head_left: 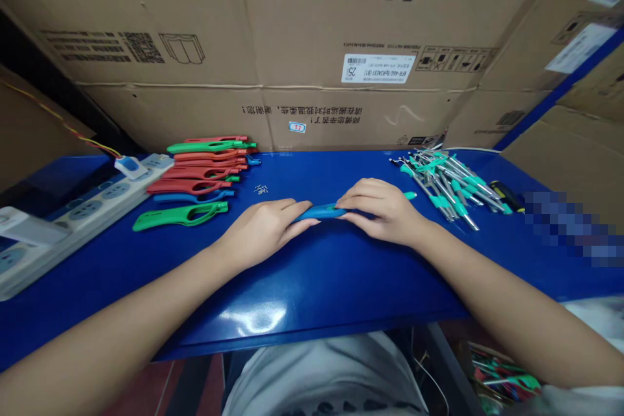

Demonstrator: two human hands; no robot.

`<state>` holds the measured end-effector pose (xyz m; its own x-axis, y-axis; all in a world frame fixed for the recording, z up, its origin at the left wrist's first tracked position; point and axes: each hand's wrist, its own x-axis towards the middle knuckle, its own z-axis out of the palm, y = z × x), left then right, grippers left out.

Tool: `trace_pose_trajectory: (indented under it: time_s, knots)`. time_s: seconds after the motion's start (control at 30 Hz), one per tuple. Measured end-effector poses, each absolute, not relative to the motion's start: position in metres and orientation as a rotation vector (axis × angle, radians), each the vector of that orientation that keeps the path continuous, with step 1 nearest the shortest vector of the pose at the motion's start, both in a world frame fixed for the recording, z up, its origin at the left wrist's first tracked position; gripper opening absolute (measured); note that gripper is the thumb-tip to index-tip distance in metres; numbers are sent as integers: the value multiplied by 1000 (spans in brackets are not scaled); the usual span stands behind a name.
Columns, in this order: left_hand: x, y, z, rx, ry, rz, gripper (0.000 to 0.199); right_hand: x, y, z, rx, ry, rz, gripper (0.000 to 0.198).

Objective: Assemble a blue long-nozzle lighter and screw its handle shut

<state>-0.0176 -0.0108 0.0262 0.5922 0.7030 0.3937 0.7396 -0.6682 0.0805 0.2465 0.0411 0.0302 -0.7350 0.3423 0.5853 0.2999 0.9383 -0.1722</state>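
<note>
The left hand (258, 231) and right hand (385, 211) pinch the blue handle (319, 212) between fingers (358, 191), glossy table (336, 279) spanning from it to the near edge.

A small assembly workshop is suggested: on a glossy blue counter (297, 279), red, green and blue plastic handles (195, 186) are lined up, slim silvery metal tubes with teal plastic fittings (441, 183) are heaped, and tiny metal pieces (261, 189) are scattered. The counter is backed by a large printed brown cardboard sheet (219, 68).
</note>
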Motion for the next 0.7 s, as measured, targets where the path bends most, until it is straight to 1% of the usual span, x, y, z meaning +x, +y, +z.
trace_pose_trajectory:
  time_s: [0.23, 0.37, 0.57, 0.6, 0.7]
  knots:
    - [-13, -13, 22, -2750, -1308, -479, 43, 240, 38, 27, -454, -2522, 54, 22]
    - [-12, -15, 21, -2761, -1342, -537, 42, 235, 35, 21, -466, -2543, 11, 25]
    - [-16, -11, 21, -2808, -1354, -633, 37, 236, 40, 26, -586, -2630, 181, 25]
    - [-17, -9, 22, -2803, -1379, -644, 37, 240, 44, 29, -627, -2655, 183, 28]
    - [-20, -4, 25, -2745, -1469, -662, 38, 258, 57, 34, -823, -2681, 78, 45]
